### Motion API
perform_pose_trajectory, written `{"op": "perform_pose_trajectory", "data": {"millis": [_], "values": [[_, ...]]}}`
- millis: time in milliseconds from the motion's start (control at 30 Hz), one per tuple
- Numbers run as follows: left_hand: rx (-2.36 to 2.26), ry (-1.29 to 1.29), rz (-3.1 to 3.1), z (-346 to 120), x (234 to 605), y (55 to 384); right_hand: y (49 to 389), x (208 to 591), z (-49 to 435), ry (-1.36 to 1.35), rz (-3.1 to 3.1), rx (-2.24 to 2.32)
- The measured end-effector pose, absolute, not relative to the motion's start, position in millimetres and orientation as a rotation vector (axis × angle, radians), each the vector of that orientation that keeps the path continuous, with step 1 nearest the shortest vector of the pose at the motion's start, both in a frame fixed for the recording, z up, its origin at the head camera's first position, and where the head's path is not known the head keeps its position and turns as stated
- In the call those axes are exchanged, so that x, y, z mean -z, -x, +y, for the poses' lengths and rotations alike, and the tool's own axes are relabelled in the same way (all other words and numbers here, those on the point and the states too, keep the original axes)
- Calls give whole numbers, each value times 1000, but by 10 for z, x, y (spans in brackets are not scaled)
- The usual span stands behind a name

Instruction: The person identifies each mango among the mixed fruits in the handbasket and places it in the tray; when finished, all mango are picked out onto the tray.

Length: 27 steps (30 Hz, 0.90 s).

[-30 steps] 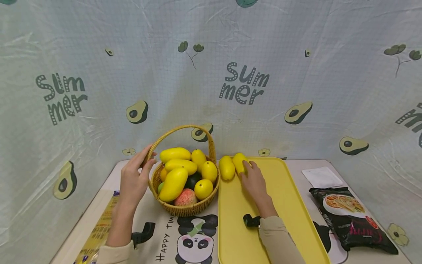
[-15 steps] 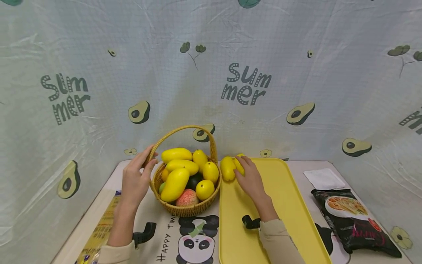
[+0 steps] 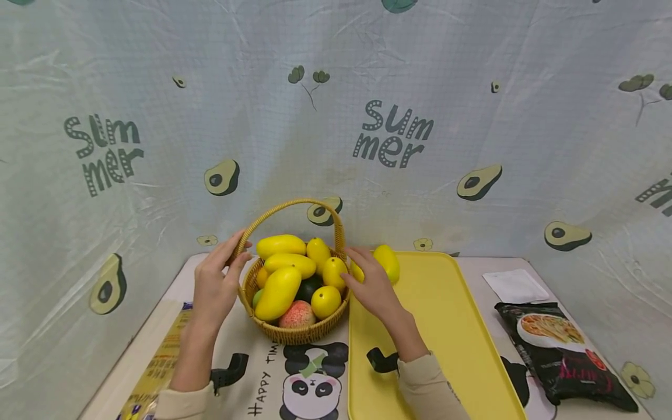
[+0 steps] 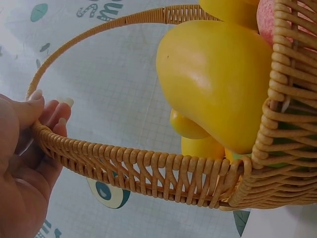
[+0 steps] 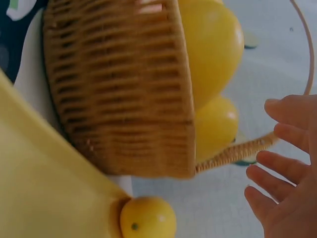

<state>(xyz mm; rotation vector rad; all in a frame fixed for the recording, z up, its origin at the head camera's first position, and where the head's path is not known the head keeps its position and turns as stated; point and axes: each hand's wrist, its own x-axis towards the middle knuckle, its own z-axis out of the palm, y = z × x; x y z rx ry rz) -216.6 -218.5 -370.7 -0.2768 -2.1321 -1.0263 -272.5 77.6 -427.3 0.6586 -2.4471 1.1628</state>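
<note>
Background: pale plastic sheet (image 3: 294,146) with avocado and "summer" prints, hung behind and beside a whitish worktop (image 3: 475,268).

Main item: round, honey-brown woven wicker basket (image 3: 301,336), upright on the worktop, left of the tray, one tall arched wicker handle (image 3: 294,202) over the top. Filled to above the rim: glossy smooth yellow mango-shaped fruits, the front one (image 3: 278,293) long and fat, tilted, with a small dark speck in the left wrist view. Also a rounded yellow fruit (image 3: 325,302) with a dark dot at its end, a pink-red speckled peach-like fruit (image 3: 297,315), a dark round fruit (image 3: 308,287) and a bit of green.

Left grip (image 3: 216,286), bare hand: closed round the handle's left side, thumb one side, fingers the other.

Right grip (image 3: 375,286), bare hand: well open, fingers spread, holding nothing. Sits at the basket's right side by the handle base; can't tell if it touches.

Yellow rectangular tray (image 3: 425,332) next to the basket. Plump yellow oblong fruit (image 3: 388,263) at its far left corner, another yellow fruit (image 3: 357,272) beside it, partly behind the right grip.

Far right: glossy black food packet (image 3: 567,359), white flat packet (image 3: 514,286).
</note>
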Motion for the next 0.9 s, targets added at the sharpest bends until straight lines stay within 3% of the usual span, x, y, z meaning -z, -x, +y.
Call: {"op": "perform_pose_trajectory", "data": {"millis": [500,900], "values": [[1075,276,-2104,-2177,3692,2163,2504,4169,224,-921,-2481,-1044],[1096,273,-2117,-2179,3695,2178,2471,4134,-27,-1048,-2646,-669]]}}
